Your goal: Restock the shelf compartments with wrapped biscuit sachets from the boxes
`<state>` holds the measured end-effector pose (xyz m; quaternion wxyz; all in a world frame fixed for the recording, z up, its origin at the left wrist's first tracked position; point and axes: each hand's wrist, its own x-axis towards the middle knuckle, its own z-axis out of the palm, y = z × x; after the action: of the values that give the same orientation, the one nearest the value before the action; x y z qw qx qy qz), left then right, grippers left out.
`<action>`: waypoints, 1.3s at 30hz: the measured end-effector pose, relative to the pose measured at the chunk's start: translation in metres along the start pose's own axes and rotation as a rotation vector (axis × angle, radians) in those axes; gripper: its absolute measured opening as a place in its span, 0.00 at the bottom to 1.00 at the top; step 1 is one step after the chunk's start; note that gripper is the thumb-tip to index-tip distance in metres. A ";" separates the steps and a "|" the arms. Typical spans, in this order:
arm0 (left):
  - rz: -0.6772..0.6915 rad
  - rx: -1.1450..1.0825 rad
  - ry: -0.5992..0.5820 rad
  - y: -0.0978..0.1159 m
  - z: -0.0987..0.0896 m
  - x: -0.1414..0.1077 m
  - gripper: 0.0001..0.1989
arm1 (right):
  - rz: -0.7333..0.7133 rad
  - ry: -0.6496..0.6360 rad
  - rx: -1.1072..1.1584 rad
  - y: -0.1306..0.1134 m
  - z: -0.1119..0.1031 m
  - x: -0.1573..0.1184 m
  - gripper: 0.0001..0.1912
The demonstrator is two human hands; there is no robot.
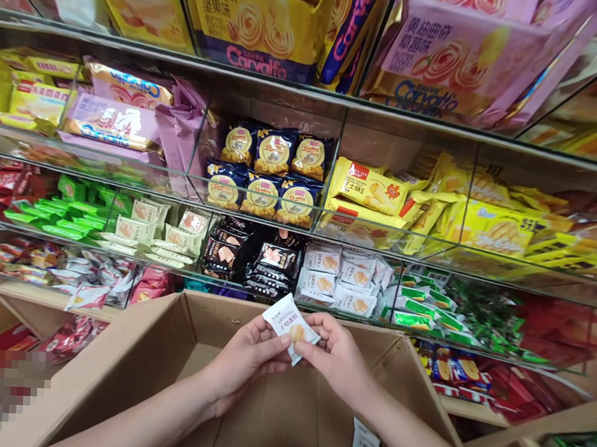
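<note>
Between both my hands is a small white snack packet [289, 322] with Chinese writing and a picture of tan cake pieces. My left hand [249, 354] grips its left side, thumb across the front. My right hand [334, 351] pinches its right lower edge. Both are held above an open cardboard box [263, 408]. Another white packet [365, 446] of like design lies in the box at the lower right, partly cut off by the frame. Just beyond my hands, a shelf compartment holds similar white packets [343, 279] in stacks.
Glass-fronted shelves rise ahead. Black packets [275, 259] sit left of the white ones, green packets [424, 307] right. Above are blue round-label cookie packs [275, 152], yellow packs [370, 187] and purple packs [114, 117]. Glass dividers and the shelf edge [259, 211] stand close.
</note>
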<state>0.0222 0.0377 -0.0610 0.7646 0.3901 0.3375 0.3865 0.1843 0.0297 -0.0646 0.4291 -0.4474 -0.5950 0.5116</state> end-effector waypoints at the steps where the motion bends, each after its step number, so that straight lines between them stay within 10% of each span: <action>1: -0.002 0.002 0.006 0.000 -0.001 0.001 0.13 | -0.005 0.000 -0.034 0.000 -0.003 0.001 0.13; 11: -0.002 -0.127 0.142 0.005 0.002 0.005 0.09 | -0.166 0.167 -0.124 -0.001 -0.007 0.000 0.14; 18: -0.096 -0.066 0.093 0.002 -0.002 0.000 0.09 | -0.360 0.681 -0.164 -0.002 -0.063 0.049 0.09; 30: -0.227 0.062 0.007 -0.006 -0.008 -0.001 0.11 | -0.572 0.672 -0.609 0.004 -0.074 0.080 0.14; 39: -0.320 0.151 -0.035 -0.010 -0.004 -0.005 0.10 | -0.355 0.903 -0.767 -0.007 -0.075 0.118 0.14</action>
<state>0.0194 0.0307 -0.0705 0.7906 0.3945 0.4098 0.2265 0.2288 0.1605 -0.0433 0.5257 -0.6363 -0.5616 -0.0578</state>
